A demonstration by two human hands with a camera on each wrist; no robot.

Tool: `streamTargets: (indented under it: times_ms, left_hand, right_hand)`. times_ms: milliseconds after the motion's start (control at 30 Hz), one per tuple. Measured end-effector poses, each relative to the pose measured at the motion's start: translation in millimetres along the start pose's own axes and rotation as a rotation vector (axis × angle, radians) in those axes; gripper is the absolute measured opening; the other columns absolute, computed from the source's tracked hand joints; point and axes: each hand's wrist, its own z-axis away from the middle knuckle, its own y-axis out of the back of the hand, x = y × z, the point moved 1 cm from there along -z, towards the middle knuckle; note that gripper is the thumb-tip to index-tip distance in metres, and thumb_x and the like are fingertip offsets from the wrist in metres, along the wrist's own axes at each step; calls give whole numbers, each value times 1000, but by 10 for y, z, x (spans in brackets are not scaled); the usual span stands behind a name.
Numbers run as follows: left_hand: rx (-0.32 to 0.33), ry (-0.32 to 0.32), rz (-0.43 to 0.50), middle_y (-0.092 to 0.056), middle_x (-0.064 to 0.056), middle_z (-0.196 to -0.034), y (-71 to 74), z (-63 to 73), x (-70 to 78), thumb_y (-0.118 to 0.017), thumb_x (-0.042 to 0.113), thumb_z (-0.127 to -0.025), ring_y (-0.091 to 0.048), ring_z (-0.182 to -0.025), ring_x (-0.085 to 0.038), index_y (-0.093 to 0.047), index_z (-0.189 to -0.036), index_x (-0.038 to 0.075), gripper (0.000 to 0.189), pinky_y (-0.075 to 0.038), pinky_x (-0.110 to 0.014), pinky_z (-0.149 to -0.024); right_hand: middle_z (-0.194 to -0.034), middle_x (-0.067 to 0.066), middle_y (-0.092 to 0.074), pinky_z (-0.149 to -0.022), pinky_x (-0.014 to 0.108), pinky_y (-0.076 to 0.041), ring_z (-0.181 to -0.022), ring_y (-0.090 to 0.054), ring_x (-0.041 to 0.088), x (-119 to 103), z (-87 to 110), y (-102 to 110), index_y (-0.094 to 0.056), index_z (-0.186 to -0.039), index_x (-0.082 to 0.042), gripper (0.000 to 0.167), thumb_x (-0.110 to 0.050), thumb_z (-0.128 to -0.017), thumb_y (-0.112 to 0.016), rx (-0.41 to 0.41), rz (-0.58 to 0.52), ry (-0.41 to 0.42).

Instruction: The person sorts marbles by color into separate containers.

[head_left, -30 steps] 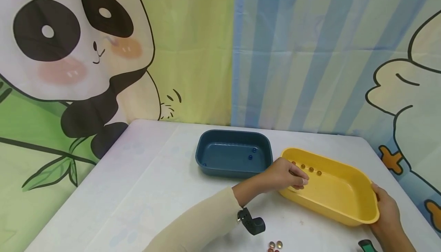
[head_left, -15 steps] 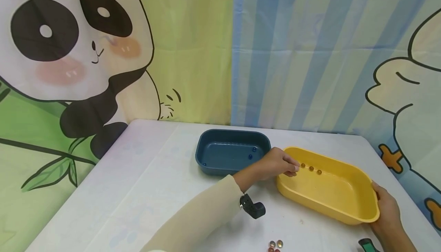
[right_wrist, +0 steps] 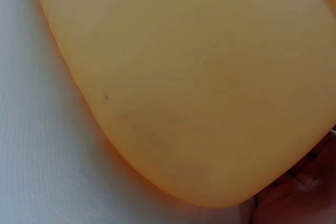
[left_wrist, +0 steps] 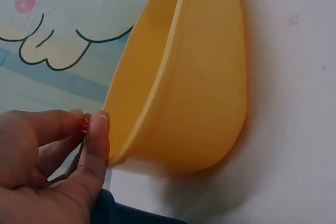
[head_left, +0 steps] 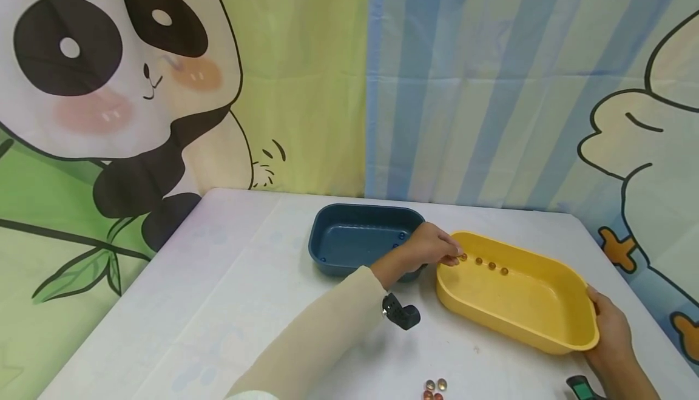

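Note:
My left hand (head_left: 431, 247) reaches to the left end of the yellow basin (head_left: 546, 303), fingertips at its rim. Between thumb and fingers it pinches a small red glassy bead (left_wrist: 85, 124), seen in the left wrist view. My right hand (head_left: 614, 333) grips the basin's right end; in the right wrist view part of that hand (right_wrist: 299, 195) shows under the basin's wall (right_wrist: 199, 93). Inside the basin, several amber beads (head_left: 492, 266) lie in a row along the far side, the leftmost right by my left fingertips.
A dark blue basin (head_left: 349, 239) with a few blue beads (head_left: 401, 235) stands to the left, partly behind my left hand. Several clear and reddish beads (head_left: 428, 395) lie on the white table (head_left: 218, 321) near the front. A printed curtain (head_left: 306, 84) hangs behind.
My left hand has moved left and slightly back, from over the yellow basin to its left end. The right hand keeps its grip on the basin.

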Motion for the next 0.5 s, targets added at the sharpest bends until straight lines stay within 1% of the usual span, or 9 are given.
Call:
streamTargets:
  times_ms: [100,233,267,433,500]
  left_hand:
    - [-5,9,1,-67,-7,-67,5,-31,16,-71,-1,-86,-62,-55,-15,-73,-82,-2,5,-57,-39,-80]
    - [-15,20,-33,-67,-8,-66,-1,-59,57,-70,-1,-86,-62,-54,-16,-73,-81,-3,6,-57,-39,-80]
    - [-15,24,-38,-66,-8,-66,-2,-62,70,-70,-1,-87,-63,-54,-17,-72,-81,-4,7,-57,-39,-80]
    - [8,58,-49,-66,-10,-66,-8,-90,112,-71,-1,-86,-64,-56,-19,-72,-81,-5,6,-57,-37,-80]
    - [15,71,-44,-66,-10,-66,-7,-106,122,-72,-1,-85,-64,-56,-19,-72,-81,-4,6,-57,-36,-80]
  right_hand:
    - [-134,-21,-38,-72,8,-49,-90,-49,-14,-13,9,-21,-9,-156,-19,70,-51,-102,-38,4,-23,-8]
    - [-132,-22,-39,-72,8,-49,-89,-49,-14,-23,34,-36,-9,-156,-19,69,-51,-102,-37,11,-20,-16]
    - [-134,-21,-39,-72,7,-49,-89,-49,-14,-24,38,-37,-8,-156,-19,70,-51,-102,-37,8,-13,-16]
    - [-134,-22,-38,-73,7,-49,-90,-48,-14,-37,45,-40,-8,-157,-19,69,-51,-102,-36,3,-1,-14]
    - [-126,-24,-40,-72,8,-49,-90,-49,-13,-36,47,-36,-8,-156,-18,69,-51,-102,-36,6,-4,-15]
